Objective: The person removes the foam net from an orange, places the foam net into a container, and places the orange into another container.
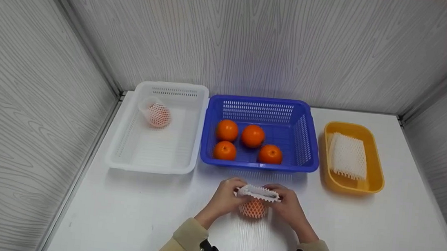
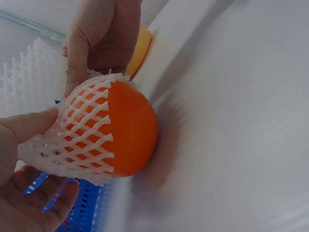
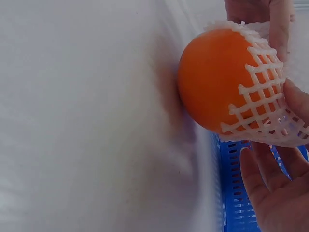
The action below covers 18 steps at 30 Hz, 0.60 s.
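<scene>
A white foam net sleeve [image 1: 260, 192] covers the upper part of an orange [image 2: 135, 129]; the orange's lower part is bare and sits low against the white tabletop. My left hand [image 1: 228, 195] holds the sleeve from the left side, its thumb on the mesh. On the other side, my right hand [image 1: 287, 207] grips the sleeve with its thumb against the netting [image 3: 265, 94]. The sleeve's scalloped mouth stands open at the top, above the fruit. Some fingers are hidden behind the sleeve in the head view.
A blue basket [image 1: 258, 166] with several bare oranges [image 1: 253, 136] stands just beyond my hands. Left of it, a white basket [image 1: 151, 169] contains one netted fruit [image 1: 159, 115]. At right, a yellow tray [image 1: 375, 166] holds flat foam sleeves [image 1: 349, 156]. Grey panels enclose the table.
</scene>
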Available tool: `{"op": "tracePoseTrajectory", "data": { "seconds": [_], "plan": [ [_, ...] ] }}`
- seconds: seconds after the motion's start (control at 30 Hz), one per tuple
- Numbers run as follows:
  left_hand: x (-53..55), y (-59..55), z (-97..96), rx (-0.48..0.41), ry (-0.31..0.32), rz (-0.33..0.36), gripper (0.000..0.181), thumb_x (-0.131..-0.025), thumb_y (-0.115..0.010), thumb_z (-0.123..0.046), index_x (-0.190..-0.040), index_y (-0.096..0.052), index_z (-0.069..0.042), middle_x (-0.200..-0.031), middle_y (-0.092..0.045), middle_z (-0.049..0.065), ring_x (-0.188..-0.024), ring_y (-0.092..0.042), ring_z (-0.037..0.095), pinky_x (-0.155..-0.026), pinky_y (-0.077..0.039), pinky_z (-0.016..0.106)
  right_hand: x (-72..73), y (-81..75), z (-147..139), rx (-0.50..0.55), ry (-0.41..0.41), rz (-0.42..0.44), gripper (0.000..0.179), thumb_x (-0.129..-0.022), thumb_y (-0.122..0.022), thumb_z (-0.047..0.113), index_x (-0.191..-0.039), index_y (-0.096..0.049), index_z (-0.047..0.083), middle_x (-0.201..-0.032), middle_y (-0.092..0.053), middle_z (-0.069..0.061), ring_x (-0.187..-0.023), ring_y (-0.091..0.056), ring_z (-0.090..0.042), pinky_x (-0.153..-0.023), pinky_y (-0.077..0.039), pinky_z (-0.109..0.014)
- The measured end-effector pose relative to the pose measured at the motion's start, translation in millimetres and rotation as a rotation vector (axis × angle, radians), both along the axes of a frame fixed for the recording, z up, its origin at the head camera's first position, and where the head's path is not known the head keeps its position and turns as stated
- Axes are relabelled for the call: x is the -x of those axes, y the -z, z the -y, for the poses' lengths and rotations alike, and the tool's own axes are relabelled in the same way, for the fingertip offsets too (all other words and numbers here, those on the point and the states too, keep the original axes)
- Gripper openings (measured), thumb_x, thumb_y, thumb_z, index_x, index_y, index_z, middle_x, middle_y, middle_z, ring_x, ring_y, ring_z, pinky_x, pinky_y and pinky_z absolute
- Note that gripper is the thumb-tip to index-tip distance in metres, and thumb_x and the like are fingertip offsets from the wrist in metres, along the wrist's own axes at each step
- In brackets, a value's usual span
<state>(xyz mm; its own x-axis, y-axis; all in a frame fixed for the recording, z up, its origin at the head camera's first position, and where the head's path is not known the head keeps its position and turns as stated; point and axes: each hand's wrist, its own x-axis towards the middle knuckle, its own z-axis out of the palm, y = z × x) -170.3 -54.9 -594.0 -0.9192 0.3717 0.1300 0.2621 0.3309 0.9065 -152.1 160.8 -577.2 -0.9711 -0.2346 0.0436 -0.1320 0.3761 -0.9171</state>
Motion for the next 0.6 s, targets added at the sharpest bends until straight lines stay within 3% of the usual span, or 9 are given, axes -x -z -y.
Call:
{"op": "tracePoseTrajectory", "data": {
  "seconds": [0.13, 0.23, 0.5, 0.6],
  "plan": [
    [-3.2, -0.8, 0.2, 0.035, 0.051, 0.038, 0.033, -0.076, -0.085, -0.021, -0.106, -0.074, -0.012, -0.111, -0.061, -0.001, -0.104, -0.057, 0.016, -0.089, -0.048, 0.033, 2.9, 18.4, -2.5, -0.03, 0.037, 0.012, 0.026, -0.08, -0.079, 0.003, -0.105, -0.072, 0.003, -0.103, -0.069, -0.007, -0.091, -0.059, -0.019, -0.073, -0.047, -0.027],
    [-4.0, 0.3, 0.1, 0.047, 0.069, 0.043, 0.031, -0.075, -0.086, -0.019, -0.103, -0.074, -0.012, -0.108, -0.061, -0.002, -0.103, -0.057, 0.016, -0.091, -0.047, 0.033, 2.3, 22.6, -5.0, -0.024, 0.024, 0.016, 0.028, -0.081, -0.08, 0.008, -0.107, -0.07, 0.004, -0.101, -0.069, -0.004, -0.087, -0.058, -0.016, -0.072, -0.047, -0.026],
    [-2.0, -1.9, -1.6, 0.045, 0.056, -0.048, 0.011, -0.075, -0.083, -0.004, -0.084, -0.076, -0.006, -0.091, -0.065, -0.003, -0.087, -0.06, 0.012, -0.081, -0.05, 0.029, 0.3, 25.9, -8.9, 0.051, -0.052, 0.006, 0.034, -0.079, -0.083, 0.012, -0.111, -0.07, 0.011, -0.112, -0.066, -0.002, -0.105, -0.058, -0.022, -0.088, -0.047, -0.04],
    [-2.4, -1.7, -2.5, 0.044, 0.043, -0.064, 0.011, -0.074, -0.081, -0.001, -0.082, -0.076, -0.006, -0.089, -0.066, -0.002, -0.086, -0.061, 0.012, -0.082, -0.05, 0.029, -3.5, 16.2, -6.9, 0.024, -0.081, -0.01, 0.033, -0.079, -0.082, 0.01, -0.111, -0.071, 0.008, -0.115, -0.065, -0.006, -0.108, -0.059, -0.025, -0.09, -0.047, -0.042]
  ]
}}
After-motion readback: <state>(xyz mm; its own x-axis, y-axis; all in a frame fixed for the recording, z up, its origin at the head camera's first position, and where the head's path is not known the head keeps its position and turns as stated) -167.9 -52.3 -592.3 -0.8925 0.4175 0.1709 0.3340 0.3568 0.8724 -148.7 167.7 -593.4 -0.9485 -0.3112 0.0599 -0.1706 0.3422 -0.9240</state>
